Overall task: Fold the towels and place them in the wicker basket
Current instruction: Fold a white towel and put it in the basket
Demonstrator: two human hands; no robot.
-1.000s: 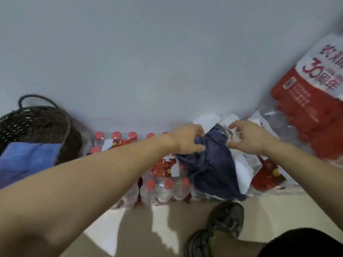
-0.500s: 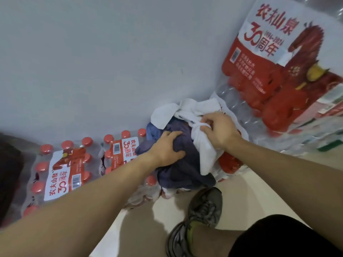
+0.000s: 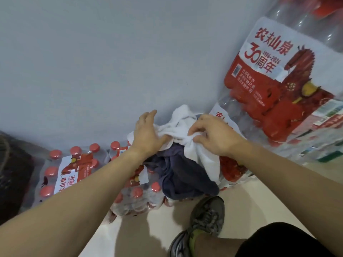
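Left hand [image 3: 146, 135]: arm outstretched, fingers nearly straight, palm pressing down.
Right hand [image 3: 213, 137]: arm outstretched, fingers curled, pinching white cloth beneath.

Right hand [image 3: 213, 138] pinching a bunched white towel [image 3: 187, 138], left hand [image 3: 146, 135] resting on its other end with fingers extended, dark blue towel [image 3: 181, 175] heaped beneath, shrink-wrapped packs of red-capped bottles [image 3: 68, 171] against grey wall [image 3: 111, 62], grey shoe [image 3: 207, 216] on floor.

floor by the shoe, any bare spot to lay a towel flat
Bare floor shows between the bottled-water packs and the shoe, and right of the shoe toward the large water pack. The pack tops are crowded: dark towel, white towel and both hands.
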